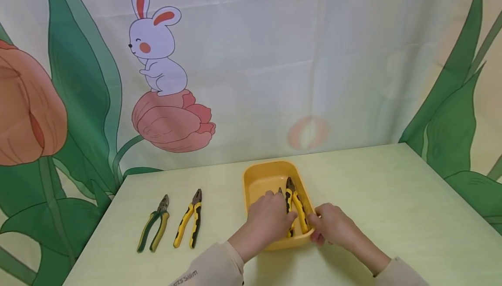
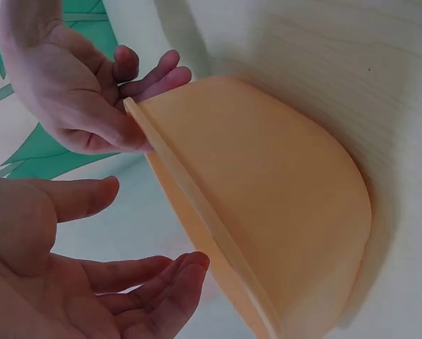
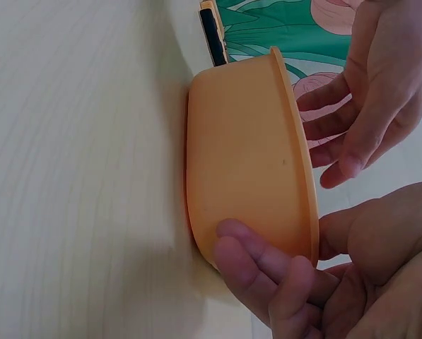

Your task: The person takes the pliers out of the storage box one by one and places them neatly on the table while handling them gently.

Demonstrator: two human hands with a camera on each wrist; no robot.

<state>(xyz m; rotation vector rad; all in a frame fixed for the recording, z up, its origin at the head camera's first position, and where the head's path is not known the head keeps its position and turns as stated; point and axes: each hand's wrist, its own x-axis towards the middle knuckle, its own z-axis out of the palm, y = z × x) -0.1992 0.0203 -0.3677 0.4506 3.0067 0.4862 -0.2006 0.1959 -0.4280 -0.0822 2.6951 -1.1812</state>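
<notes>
A yellow plastic bin [image 1: 262,173] stands on the table. My right hand [image 1: 336,226] grips its front right corner, thumb at the rim and fingers against the outer wall. My left hand [image 1: 270,217] is over the bin; in the left wrist view its thumb and fingers [image 2: 143,272] are apart, with nothing seen between them. Combination pliers [image 1: 300,216] with yellow and black handles lie along the bin's right side. A second dark tip [image 1: 280,189] shows beside them, the rest mostly hidden by my left hand.
Left of the bin, two pliers lie on the table with jaws pointing away: green-and-yellow-handled pliers [image 1: 158,225] and yellow-and-black-handled pliers [image 1: 190,220]. Behind the pale table [image 1: 372,181] hangs a printed curtain [image 1: 251,68] with a rabbit and tulips.
</notes>
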